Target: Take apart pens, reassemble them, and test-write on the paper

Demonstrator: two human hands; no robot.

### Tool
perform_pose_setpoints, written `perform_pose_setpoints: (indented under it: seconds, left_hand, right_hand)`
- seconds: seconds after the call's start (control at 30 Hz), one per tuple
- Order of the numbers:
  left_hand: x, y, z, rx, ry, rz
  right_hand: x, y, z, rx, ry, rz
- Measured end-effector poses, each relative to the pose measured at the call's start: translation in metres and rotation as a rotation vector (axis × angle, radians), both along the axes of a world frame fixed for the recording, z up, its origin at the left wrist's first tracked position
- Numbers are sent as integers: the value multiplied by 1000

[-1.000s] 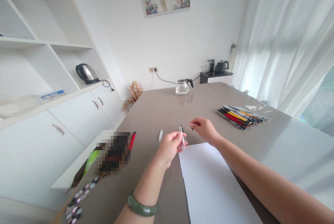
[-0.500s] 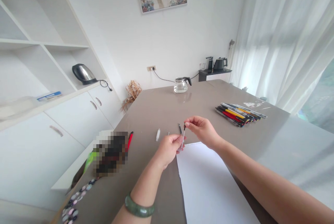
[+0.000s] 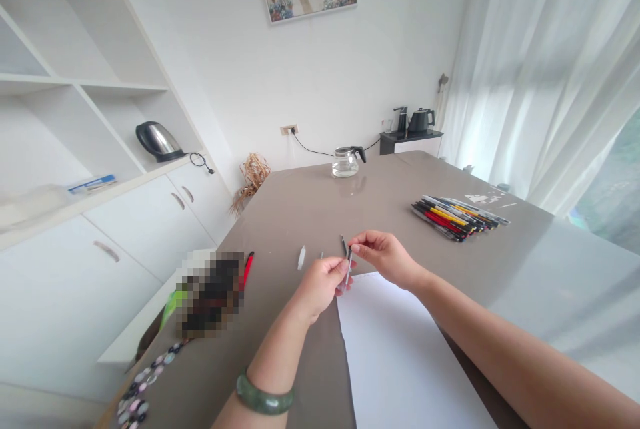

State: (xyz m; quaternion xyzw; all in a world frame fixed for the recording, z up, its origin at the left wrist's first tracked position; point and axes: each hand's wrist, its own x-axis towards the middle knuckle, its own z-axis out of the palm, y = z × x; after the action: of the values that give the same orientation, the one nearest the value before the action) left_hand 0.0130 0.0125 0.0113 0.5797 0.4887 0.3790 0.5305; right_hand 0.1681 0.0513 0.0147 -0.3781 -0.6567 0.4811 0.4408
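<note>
My left hand (image 3: pixel 319 285) is closed around the lower end of a clear pen barrel (image 3: pixel 347 270), holding it nearly upright just above the table. My right hand (image 3: pixel 383 255) pinches the barrel's top end with thumb and forefinger. On the grey table (image 3: pixel 300 209) behind the hands lie small pen parts: a white cap (image 3: pixel 301 257), a short dark piece (image 3: pixel 343 244) and a tiny piece (image 3: pixel 321 255). A white sheet of paper (image 3: pixel 400 355) lies right below my hands.
A row of several coloured pens (image 3: pixel 457 215) lies at the right. A red pen (image 3: pixel 248 266) lies beside a blurred dark object (image 3: pixel 210 292). A bead string (image 3: pixel 137 399) lies near the front left edge. A glass jug (image 3: pixel 346 162) stands at the far end.
My right hand moved left from the table to the top of the barrel and now pinches it. A dark piece that stood by the barrel now lies on the table.
</note>
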Motion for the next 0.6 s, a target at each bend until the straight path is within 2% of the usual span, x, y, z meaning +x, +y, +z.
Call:
perform_pose_setpoints:
  seconds: [0.17, 0.43, 0.5, 0.6]
  left_hand:
    - [-1, 0, 2, -6, -8, -1]
    - [-3, 2, -2, 16, -8, 8]
    - [-5, 4, -1, 37, -32, 74]
    - [-12, 8, 2, 69, -104, 241]
  right_hand:
    - [2, -1, 2, 4, 10, 38]
    - [2, 5, -4, 47, -36, -53]
    - [3, 9, -9, 18, -77, -137]
    - [5, 17, -14, -26, -231, -252]
